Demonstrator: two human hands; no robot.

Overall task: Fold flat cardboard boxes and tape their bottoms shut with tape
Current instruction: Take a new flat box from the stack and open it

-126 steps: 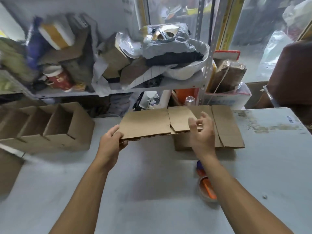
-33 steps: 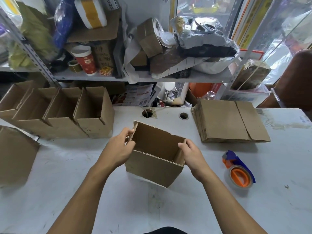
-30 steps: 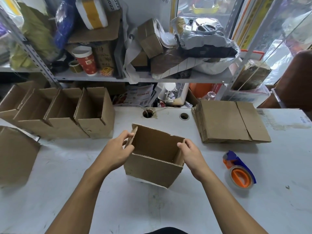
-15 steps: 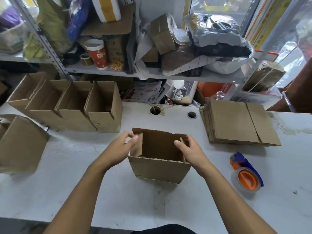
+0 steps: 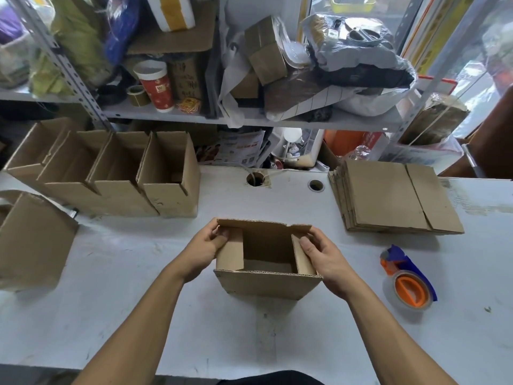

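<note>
I see the left hand (image 5: 204, 247) and right hand (image 5: 323, 255) holding the open box (image 5: 266, 284) on the desk (image 5: 111, 301), fingers (image 5: 306, 244) pinching its side flaps inward.

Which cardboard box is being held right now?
The cardboard box at centre, gripped by the left hand and right hand; the row of opened boxes stands untouched at rear left.

White table (image 5: 116, 323) with two round cable holes (image 5: 255, 179), metal shelf (image 5: 249, 122) behind it, red paper cup (image 5: 155, 86) beside a brown tape roll (image 5: 138, 95), grey plastic bags (image 5: 358, 48), printed leaflets (image 5: 238, 147) under the shelf
</note>
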